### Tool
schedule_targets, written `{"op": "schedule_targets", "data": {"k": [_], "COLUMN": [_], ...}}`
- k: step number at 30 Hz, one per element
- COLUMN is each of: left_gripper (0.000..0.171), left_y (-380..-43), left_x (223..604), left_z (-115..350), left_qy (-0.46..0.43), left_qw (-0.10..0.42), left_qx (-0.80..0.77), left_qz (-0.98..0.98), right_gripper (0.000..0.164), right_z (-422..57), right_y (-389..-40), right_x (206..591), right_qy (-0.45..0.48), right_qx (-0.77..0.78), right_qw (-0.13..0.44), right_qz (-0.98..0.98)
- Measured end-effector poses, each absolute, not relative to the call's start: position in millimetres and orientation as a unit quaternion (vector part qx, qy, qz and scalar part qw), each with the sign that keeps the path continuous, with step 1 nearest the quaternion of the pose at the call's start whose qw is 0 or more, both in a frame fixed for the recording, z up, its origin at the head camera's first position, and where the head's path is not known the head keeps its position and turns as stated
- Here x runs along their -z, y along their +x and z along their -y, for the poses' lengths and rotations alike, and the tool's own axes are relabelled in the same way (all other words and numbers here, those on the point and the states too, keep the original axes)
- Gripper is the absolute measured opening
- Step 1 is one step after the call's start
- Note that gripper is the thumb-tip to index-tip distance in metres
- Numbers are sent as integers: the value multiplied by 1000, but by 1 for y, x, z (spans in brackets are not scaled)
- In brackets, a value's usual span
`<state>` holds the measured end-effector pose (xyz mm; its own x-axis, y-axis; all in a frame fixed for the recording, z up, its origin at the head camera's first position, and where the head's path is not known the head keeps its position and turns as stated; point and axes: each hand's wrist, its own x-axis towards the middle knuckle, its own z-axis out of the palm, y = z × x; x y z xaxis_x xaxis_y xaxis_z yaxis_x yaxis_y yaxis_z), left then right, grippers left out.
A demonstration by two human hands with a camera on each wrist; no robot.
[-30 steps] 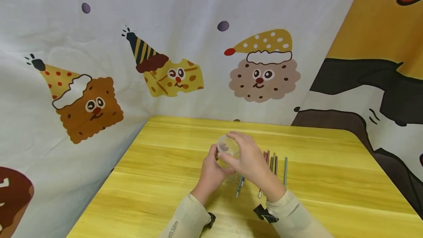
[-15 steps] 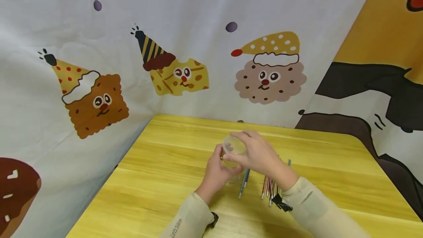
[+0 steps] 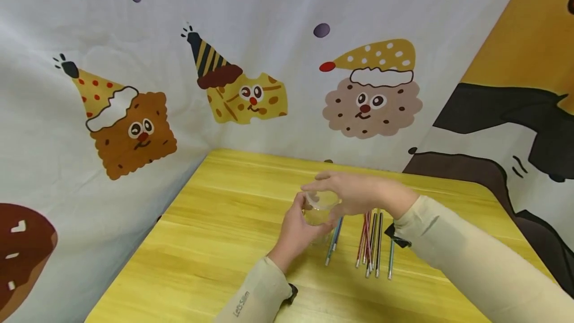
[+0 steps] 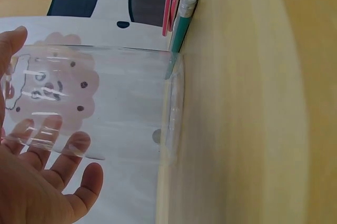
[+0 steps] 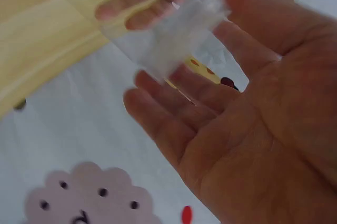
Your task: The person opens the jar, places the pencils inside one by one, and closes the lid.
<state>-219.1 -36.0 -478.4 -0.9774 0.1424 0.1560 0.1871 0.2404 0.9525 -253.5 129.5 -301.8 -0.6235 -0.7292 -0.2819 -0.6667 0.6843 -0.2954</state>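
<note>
Between both hands a clear plastic jar (image 3: 322, 201) stands upright on the table, its base meeting the wood in the left wrist view. My left hand (image 3: 297, 231) grips the upper part of the jar from the left, with thumb and fingers on opposite sides; the fingers show through the plastic. From above right, my right hand (image 3: 360, 192) spans the round top with thumb and fingers at the rim. A whitish blurred band (image 5: 192, 27) at the jar's top lies between that thumb and fingers in the right wrist view.
Right of the jar, several slim pencils with eraser ends lie on the yellow wood-grain table (image 3: 215, 243): blue pencils (image 3: 334, 241) closest, then red and dark pencils (image 3: 378, 245), and a green pencil (image 3: 391, 260) farther right. A printed cloth (image 3: 269, 14) hangs behind.
My right hand has turned on the jar's top, with its wrist and forearm swinging right and up, uncovering more pencils. The left hand keeps its grip. The head view has shifted slightly.
</note>
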Motion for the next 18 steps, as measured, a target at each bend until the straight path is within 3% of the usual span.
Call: {"op": "schedule_targets", "data": {"k": [11,16,17,18], "left_gripper": [75,74,74,74], "left_y": [-221,-220,-220,-220], "left_x": [474,474,474,474], "left_z": [33,34,34,33], "left_qy": [-104,-95,-93,-91], "left_qw": [2,-3,-4,-5], "left_qx": [599,602,604,604], "left_qz": [794,793,791,792], "right_gripper": [77,34,31,38], "right_z": [-109,-103,-101,-99], "right_y": [-260,-261,-261,-260], "right_x": [286,297,301,305], "right_qy": [-355,-355,-350,-340], "right_qx": [8,-12,-20,-31], "right_qw": [212,150,129,107], "right_qz": [-910,-923,-928,-934]}}
